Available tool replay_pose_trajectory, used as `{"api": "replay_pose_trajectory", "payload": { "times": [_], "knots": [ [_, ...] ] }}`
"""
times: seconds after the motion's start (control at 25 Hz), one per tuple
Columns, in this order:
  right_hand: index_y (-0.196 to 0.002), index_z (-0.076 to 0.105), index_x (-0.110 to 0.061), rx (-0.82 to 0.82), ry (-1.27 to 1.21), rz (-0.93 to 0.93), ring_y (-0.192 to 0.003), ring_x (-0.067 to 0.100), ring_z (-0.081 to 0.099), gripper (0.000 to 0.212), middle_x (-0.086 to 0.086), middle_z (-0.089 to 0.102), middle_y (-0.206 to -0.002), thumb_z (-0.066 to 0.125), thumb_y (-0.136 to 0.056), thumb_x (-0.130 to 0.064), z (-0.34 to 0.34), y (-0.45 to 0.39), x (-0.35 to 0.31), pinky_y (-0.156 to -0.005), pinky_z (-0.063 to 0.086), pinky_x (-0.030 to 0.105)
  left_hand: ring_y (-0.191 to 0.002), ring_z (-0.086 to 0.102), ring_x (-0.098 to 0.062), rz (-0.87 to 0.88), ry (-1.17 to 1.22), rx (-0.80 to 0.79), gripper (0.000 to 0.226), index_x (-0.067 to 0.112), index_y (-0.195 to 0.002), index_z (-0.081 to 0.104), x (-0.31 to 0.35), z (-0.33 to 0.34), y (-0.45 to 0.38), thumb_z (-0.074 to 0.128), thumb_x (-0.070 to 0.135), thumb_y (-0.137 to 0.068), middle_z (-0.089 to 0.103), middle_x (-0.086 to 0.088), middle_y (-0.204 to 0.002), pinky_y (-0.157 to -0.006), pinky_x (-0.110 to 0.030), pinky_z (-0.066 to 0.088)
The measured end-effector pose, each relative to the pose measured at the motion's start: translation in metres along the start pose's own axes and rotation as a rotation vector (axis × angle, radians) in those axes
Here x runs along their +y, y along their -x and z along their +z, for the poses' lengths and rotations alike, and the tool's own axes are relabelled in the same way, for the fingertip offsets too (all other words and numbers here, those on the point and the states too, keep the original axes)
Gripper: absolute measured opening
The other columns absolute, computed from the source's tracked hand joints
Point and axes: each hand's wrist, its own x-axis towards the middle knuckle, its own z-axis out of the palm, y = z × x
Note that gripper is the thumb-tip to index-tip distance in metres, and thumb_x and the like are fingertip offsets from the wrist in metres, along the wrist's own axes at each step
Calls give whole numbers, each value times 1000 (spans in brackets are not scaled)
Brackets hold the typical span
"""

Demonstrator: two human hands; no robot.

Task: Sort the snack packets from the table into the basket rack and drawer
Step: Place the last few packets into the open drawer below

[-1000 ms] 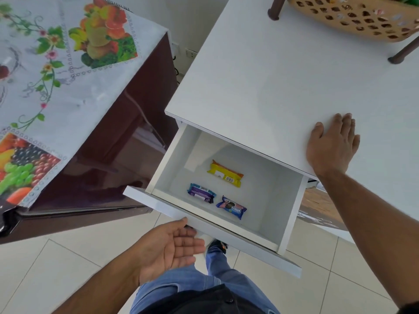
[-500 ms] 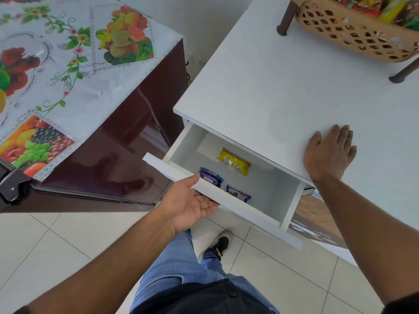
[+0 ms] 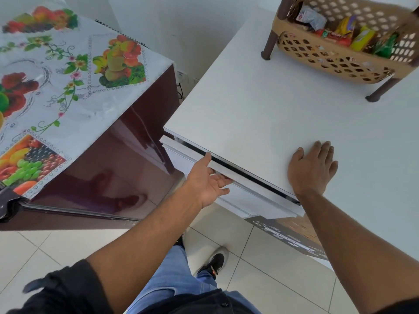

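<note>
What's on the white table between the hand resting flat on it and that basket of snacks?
Nothing. In the head view, the white tabletop is bare between the right hand, resting flat near the front edge, and the basket rack at the far corner.

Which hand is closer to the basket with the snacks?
Right. The right hand lies flat on the white table, below the basket rack. The left hand is lower, on the drawer front.
</note>
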Motion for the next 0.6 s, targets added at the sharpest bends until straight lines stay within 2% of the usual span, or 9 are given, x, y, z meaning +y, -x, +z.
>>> {"api": "replay_pose_trajectory", "payload": {
  "times": [0.12,0.28,0.36,0.4,0.48,0.52,0.56,0.6],
  "knots": [
    [-154,26,-4,10,6,1,-154,28,14,64,16,20,-165,26,-101,-41,1,-1,0,-123,11,54,-135,47,-51,27,52,22,96,6,-161,5,-2,17,-14,54,59,-98,28,-28,-161,-122,-59,17],
    [-154,26,-3,8,7,1,-154,29,13,64,16,20,-165,27,-102,-40,1,1,-1,-123,10,54,-139,42,-51,41,94,17,84,4,-154,34,0,30,-27,57,59,-96,47,-26,-151,-124,-57,15],
    [-155,26,-3,8,16,2,-154,29,13,64,16,20,-165,27,-103,-40,-1,0,-2,-123,11,54,-138,44,-49,59,104,27,78,4,-149,42,4,40,-26,61,56,-94,52,-24,-147,-122,-57,20],
    [-155,26,-3,6,18,6,-154,29,13,64,16,20,-165,27,-103,-40,-1,0,-2,-123,11,54,-136,48,-47,70,108,30,74,5,-146,45,5,45,-26,64,53,-93,55,-23,-144,-117,-55,27],
    [-155,25,-3,-1,26,10,-154,29,13,64,16,20,-165,27,-103,-40,-2,1,-2,-123,11,54,-123,58,-43,95,106,42,64,7,-139,51,4,52,-24,68,47,-92,61,-19,-136,-96,-50,44],
    [-155,25,-3,-6,30,10,-154,29,13,64,16,20,-165,27,-103,-39,-3,2,-3,-123,11,54,-118,60,-41,101,104,47,60,7,-136,53,3,53,-24,69,45,-92,63,-18,-133,-88,-48,46],
    [-155,25,-3,-13,32,10,-154,29,13,64,16,20,-165,27,-103,-39,-3,2,-3,-123,11,54,-116,60,-41,98,98,47,58,7,-134,53,3,52,-25,69,43,-92,63,-18,-131,-91,-48,46],
    [-155,25,-3,-18,35,11,-154,28,12,64,16,19,-165,27,-103,-39,-3,3,-4,-123,11,54,-120,59,-42,90,85,41,58,7,-134,52,2,51,-26,69,43,-92,63,-19,-131,-102,-50,43]
  ]
}}
